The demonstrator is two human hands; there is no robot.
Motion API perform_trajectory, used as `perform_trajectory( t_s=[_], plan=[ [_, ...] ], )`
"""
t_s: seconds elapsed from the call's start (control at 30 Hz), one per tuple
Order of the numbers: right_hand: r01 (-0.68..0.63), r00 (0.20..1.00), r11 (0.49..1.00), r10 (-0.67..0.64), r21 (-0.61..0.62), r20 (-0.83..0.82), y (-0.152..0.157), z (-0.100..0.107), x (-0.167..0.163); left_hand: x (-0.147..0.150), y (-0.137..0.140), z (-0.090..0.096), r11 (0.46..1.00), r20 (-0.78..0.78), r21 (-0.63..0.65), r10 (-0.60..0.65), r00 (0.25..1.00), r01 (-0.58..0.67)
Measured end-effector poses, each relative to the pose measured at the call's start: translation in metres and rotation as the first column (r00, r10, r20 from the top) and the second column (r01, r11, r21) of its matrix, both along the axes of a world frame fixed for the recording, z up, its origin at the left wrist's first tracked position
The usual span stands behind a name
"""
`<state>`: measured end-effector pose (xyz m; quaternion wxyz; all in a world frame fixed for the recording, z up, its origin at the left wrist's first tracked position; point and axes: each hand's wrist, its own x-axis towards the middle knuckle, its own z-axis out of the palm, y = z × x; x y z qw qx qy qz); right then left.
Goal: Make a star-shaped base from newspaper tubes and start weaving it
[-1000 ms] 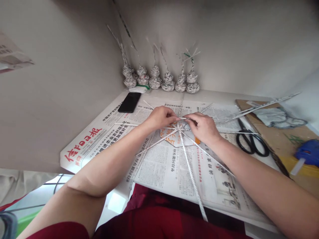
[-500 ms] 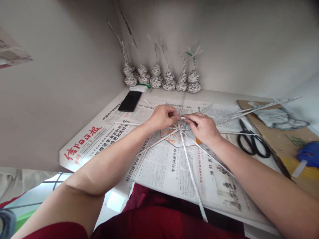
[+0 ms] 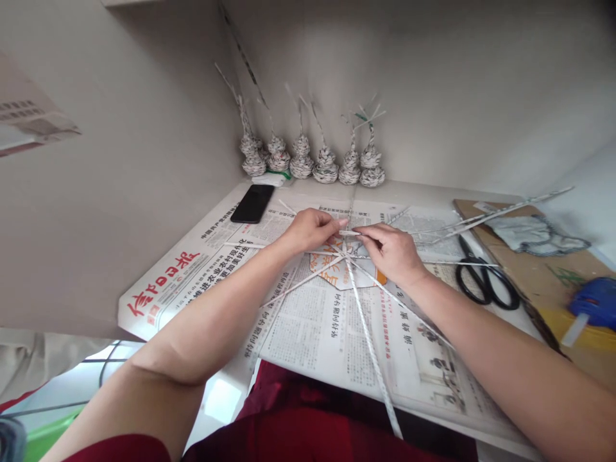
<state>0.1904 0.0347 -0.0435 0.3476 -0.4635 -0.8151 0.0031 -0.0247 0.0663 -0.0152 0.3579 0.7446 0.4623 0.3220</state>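
Observation:
Thin rolled newspaper sticks cross at one point and spread out like spokes, one long paper stick (image 3: 368,333) running toward my body. Beneath the crossing lies a white card with orange print (image 3: 331,274). Just above the crossing, a short piece of paper strip (image 3: 349,233) spans the gap between my fingertips. My left hand (image 3: 312,230) is closed, thumb and forefinger at the strip's left end. On the other side my right hand (image 3: 392,249) pinches the strip between thumb and forefinger, its other fingers curled. Parts of the sticks are hidden behind both hands.
Newspaper (image 3: 303,343) covers the table. Several woven paper gourds (image 3: 326,168) stand along the back wall. A black phone (image 3: 253,203) lies at the left. Black scissors (image 3: 486,282), cardboard (image 3: 505,240), a cloth piece (image 3: 536,234) and a blue tape dispenser (image 3: 594,305) are at the right.
The view has shifted slightly, so the table sits lower. My fingertips have moved a little apart, and more of the strip shows between them.

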Motion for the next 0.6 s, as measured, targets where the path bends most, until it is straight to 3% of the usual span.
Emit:
perform_trajectory(
  t_s=[0.27, 0.47, 0.6],
  plan=[
    [-0.042, 0.997, 0.999, 0.044, -0.019, 0.069, -0.0003, 0.0017, -0.0022, 0.0035, -0.0018, -0.0029, 0.982, -0.093, 0.190, 0.020, 0.995, -0.002],
    [0.014, 0.995, 1.000, -0.012, -0.020, 0.097, 0.0015, -0.0009, 0.0016, 0.0031, -0.0017, -0.0029, 0.997, 0.004, 0.019, -0.076, 0.997, 0.076],
    [0.039, 0.987, 0.999, -0.038, -0.007, 0.155, 0.0054, -0.0006, 0.0027, -0.0047, -0.0007, 0.0034, 0.997, -0.006, -0.054, -0.060, 0.998, 0.059]
  ],
)
